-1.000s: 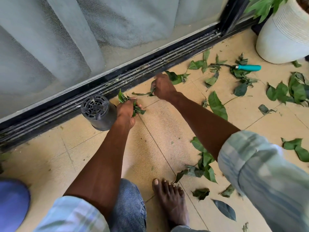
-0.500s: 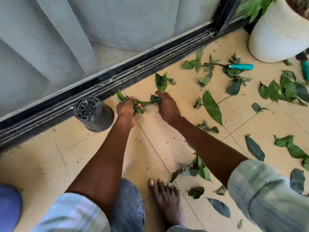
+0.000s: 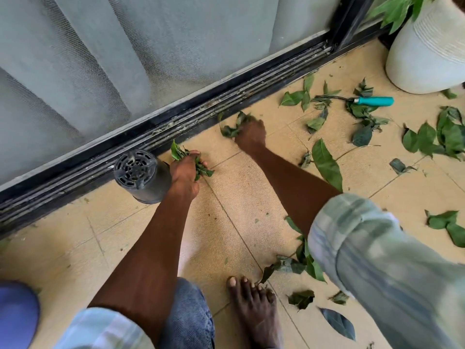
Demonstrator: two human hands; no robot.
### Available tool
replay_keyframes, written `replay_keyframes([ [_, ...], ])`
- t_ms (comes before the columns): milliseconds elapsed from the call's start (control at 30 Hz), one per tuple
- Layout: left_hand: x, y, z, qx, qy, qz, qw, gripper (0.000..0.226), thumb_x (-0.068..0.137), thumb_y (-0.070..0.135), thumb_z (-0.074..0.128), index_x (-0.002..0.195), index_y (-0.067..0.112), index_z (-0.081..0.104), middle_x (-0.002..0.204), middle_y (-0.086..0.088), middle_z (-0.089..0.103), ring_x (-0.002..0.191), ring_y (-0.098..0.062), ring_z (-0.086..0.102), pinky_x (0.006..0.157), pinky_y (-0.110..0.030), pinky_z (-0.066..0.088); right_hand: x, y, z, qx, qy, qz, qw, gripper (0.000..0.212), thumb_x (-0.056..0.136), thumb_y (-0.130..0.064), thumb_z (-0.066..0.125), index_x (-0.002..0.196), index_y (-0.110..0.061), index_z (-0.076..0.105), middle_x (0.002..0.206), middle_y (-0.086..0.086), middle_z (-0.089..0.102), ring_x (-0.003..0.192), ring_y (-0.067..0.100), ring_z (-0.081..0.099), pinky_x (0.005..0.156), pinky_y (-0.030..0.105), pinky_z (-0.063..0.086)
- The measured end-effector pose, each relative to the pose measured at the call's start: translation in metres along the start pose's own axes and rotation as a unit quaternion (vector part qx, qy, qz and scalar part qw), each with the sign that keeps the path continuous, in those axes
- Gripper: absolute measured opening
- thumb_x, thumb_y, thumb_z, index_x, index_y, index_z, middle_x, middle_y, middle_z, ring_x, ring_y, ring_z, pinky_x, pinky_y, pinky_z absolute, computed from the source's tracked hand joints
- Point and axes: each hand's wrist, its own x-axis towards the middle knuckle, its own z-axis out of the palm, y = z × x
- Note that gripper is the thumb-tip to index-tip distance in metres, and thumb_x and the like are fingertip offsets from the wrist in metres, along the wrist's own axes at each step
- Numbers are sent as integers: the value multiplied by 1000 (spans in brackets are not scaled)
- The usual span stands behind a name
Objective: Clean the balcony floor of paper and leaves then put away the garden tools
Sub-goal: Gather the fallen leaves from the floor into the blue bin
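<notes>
Here, your left hand (image 3: 185, 173) grips a bunch of leaves (image 3: 198, 170), fingers curled round them, just beside the overturned black pot (image 3: 141, 176) that lies against the door track (image 3: 176, 127) at the floor's far edge. Your right hand (image 3: 251, 134) reaches further along that edge and closes on a clump of leaves (image 3: 232, 127) lying on the floor (image 3: 239, 197) close to the track. Loose leaves (image 3: 327, 163) are scattered across the right half of the floor. A garden tool with a teal handle (image 3: 373, 101) lies among them near the far right corner, close to the white planter (image 3: 427, 54). More leaves (image 3: 302, 263) lie beside your bare foot (image 3: 254, 311) at the near edge.
</notes>
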Motion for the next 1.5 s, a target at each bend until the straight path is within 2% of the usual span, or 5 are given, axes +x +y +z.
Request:
replay_keyframes([
  [233, -7, -18, -5, 48, 5, -5, 999, 9, 90, 11, 66, 98, 7, 66, 84, -12, 70, 52, -15, 61, 55, -28, 52, -101, 20, 39, -50, 8, -259, 964, 26, 88, 2, 51, 105, -8, 67, 99, 9, 68, 85, 22, 63, 71, 26, 51],
  [467, -57, 14, -16, -5, -51, 84, 995, 17, 89, -3, 59, 95, 12, 62, 69, -7, 60, 46, -16, 53, 42, -24, 46, -124, -25, -17, 285, 109, -37, 952, 32, 73, 8, 59, 98, -8, 71, 90, 9, 73, 81, 24, 67, 74, 21, 48],
  [767, -148, 108, -105, -94, 15, 228, 969, 14, 88, 0, 61, 84, 12, 66, 69, -8, 65, 54, -19, 56, 51, -28, 46, -203, -212, -88, 476, -99, -46, 873, 17, 74, 8, 65, 76, -8, 69, 71, 8, 71, 59, 19, 63, 57, 34, 55],
  [1400, -326, 207, -399, -64, 419, 519, 742, 15, 78, 20, 62, 92, 17, 58, 87, -4, 65, 76, -12, 63, 66, -33, 53, -437, -471, -70, 407, -111, -472, 774, 10, 76, -6, 66, 82, -14, 69, 77, 4, 69, 73, 16, 61, 67, 31, 47],
  [1500, -279, 163, -434, 162, 427, 299, 838, 53, 71, 43, 62, 112, 11, 60, 111, -20, 64, 109, -37, 59, 88, -46, 51, -424, -446, 4, 146, -167, -564, 796, 15, 79, -10, 65, 94, -7, 67, 95, 16, 68, 94, 32, 64, 75, 38, 47],
])
